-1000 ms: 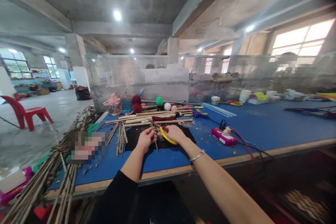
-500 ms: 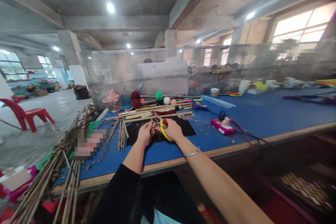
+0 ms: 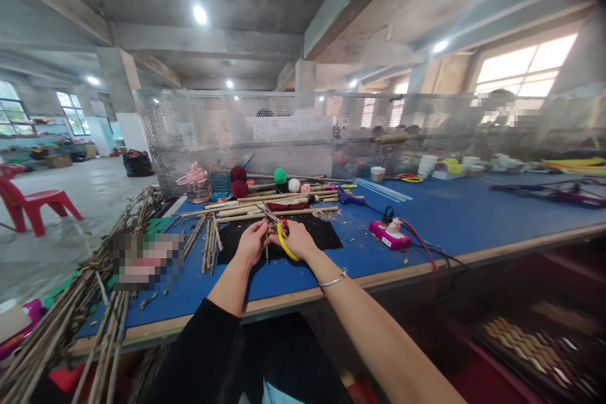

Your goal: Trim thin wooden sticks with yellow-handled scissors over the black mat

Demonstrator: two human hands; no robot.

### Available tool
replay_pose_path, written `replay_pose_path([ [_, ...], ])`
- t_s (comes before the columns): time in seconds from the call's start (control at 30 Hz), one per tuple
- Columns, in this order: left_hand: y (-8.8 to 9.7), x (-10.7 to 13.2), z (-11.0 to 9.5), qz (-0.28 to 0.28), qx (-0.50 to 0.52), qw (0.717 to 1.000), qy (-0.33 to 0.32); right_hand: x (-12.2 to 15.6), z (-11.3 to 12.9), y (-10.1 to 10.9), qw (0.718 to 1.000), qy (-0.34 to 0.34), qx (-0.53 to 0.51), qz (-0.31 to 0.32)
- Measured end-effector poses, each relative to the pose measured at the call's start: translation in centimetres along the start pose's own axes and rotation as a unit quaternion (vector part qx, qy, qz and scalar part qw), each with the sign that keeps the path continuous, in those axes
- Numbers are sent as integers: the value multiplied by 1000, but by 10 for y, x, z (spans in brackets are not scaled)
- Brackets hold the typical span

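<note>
My right hand (image 3: pixel 297 240) is closed around a pair of scissors with yellow handles (image 3: pixel 286 245); the blades point up and to the left, above the black mat. My left hand (image 3: pixel 253 241) pinches a thin twig (image 3: pixel 267 250) close beside the blades. Whether the blades touch the twig I cannot tell. Under both hands lies the black mat (image 3: pixel 324 231), sprinkled with small chips. Just left of it, short cut sticks (image 3: pixel 209 246) lie in a bunch. Longer peeled sticks (image 3: pixel 303 210) stretch across behind the hands.
A large bundle of long branches (image 3: pixel 80 322) hangs over the table's left edge. Yarn balls (image 3: pixel 280 175) and a jar with a pink top (image 3: pixel 197 188) stand at the back. To the right are a blue glue gun (image 3: pixel 351 197) and a purple power strip (image 3: pixel 391 237) with cables.
The view has shifted slightly, so the table and things on it appear further left. The scissors' blades look more spread than before. Both hands keep their holds.
</note>
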State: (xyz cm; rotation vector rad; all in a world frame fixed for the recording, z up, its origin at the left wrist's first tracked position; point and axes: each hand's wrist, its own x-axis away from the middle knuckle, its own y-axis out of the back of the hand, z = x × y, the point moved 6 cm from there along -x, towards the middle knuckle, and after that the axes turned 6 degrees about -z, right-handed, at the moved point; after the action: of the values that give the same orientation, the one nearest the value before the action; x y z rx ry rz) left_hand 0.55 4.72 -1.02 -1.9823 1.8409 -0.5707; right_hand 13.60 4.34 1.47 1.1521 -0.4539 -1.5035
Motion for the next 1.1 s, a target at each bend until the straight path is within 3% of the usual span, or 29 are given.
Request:
replay_pose_path([
  [0.63,-1,0,5,23,-43,999,10,2,6,5,1000,18,-18,2],
  [0.83,4,-4,5,1,-70,997,-26,5,1,4,998,-46,35,24],
  [1.1,6,-5,5,-7,-72,997,-32,6,0,3,996,-47,65,28],
])
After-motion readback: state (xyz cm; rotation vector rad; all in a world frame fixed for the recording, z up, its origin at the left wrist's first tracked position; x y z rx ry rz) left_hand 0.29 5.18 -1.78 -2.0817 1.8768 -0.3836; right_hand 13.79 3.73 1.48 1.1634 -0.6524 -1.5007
